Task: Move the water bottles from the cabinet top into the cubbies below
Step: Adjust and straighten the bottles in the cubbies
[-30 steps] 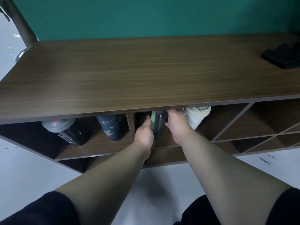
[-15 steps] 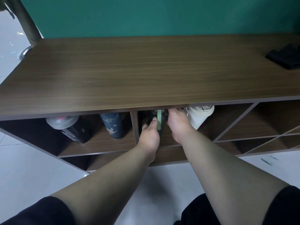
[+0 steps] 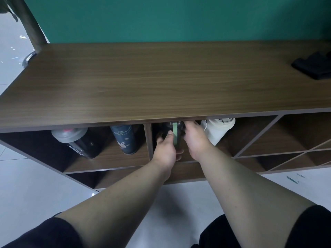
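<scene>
A dark bottle with a pale green strap (image 3: 175,133) stands in the middle cubby under the wooden cabinet top (image 3: 161,83). My left hand (image 3: 166,151) wraps its left side and my right hand (image 3: 196,140) holds its right side; the top edge hides the cap. A white bottle (image 3: 217,130) leans just to the right in the same cubby. In the left cubby a black shaker bottle with a grey lid (image 3: 77,142) leans beside a dark blue floral bottle (image 3: 124,138).
A folded black cloth (image 3: 313,66) lies on the cabinet top at the far right. Diagonal-divided cubbies (image 3: 286,140) open to the right. A grey pole on a round base (image 3: 32,27) stands at the cabinet's back left. Pale tiled floor lies below.
Both hands stay on the green-strapped bottle in the middle cubby and have pushed it slightly deeper. The view has shifted a little to the left.
</scene>
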`<action>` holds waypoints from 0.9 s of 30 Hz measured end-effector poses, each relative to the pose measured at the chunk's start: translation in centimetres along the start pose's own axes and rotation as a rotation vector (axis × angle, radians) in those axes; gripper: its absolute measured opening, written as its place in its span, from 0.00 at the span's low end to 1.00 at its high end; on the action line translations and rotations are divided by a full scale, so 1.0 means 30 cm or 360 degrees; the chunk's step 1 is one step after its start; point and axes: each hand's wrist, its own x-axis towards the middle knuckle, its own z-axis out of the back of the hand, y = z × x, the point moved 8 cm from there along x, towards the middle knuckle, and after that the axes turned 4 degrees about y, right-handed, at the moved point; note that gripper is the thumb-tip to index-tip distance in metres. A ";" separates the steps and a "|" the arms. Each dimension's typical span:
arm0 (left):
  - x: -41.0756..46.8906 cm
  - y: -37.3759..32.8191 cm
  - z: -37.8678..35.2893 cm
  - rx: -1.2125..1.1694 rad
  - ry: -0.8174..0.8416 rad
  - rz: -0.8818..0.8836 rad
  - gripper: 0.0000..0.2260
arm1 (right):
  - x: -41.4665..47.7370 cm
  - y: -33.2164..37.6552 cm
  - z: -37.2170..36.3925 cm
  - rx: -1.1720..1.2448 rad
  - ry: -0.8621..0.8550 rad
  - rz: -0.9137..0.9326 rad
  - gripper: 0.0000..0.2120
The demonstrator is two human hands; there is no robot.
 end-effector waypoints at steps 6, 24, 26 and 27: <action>-0.013 -0.005 -0.006 0.0015 0.0009 0.0048 0.25 | 0.008 0.006 0.005 -0.0101 -0.0053 -0.0037 0.23; -0.066 -0.035 -0.019 0.0179 0.0033 0.0033 0.36 | -0.005 0.009 0.016 -0.0119 -0.0036 -0.0009 0.19; -0.039 -0.010 -0.009 0.0206 0.0011 0.0049 0.44 | -0.001 0.006 0.018 -0.0108 -0.0032 -0.0011 0.18; -0.030 0.003 -0.004 0.0200 -0.0001 0.0066 0.47 | -0.001 0.006 0.019 -0.0081 -0.0028 -0.0008 0.18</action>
